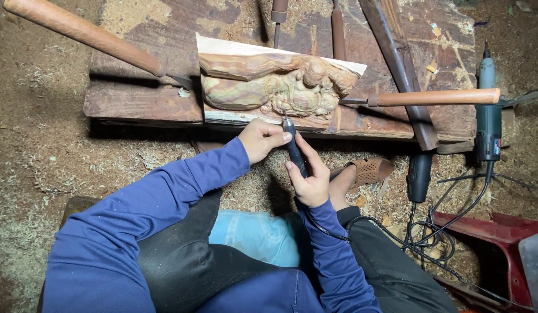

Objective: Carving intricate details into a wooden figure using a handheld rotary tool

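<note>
Head view, the only one I have. Right hand (311,177) is wrapped around a slim black rotary tool (294,149), fingers closed on its body, the tip pointing up and away from the palm. That tip meets the lower edge of a wood carving (275,84) just above the grip. Left hand (262,139) sits just left of the tool; its thumb and fingertips are pressed against the tool's upper end near the tip, loosely curled, steadying rather than clasping anything else.

The carving lies on a rough wooden plank (141,98), directly beyond both hands. I see curled, knobbly relief on the carving's right half and smoother shapes on its left.

Up and left of the grip, a long wooden handle (83,33) lies on the plank. To the right of the grip, a second chisel handle (434,97) points at the carving's end. Further right, a grey-green power grinder (488,113) and a black one (420,174), cords trailing down.

Below the grip: a sandalled foot (362,174), sawdust (43,168) all round. No containers that I can make out; a red object (501,232) at lower right, contents not visible.
</note>
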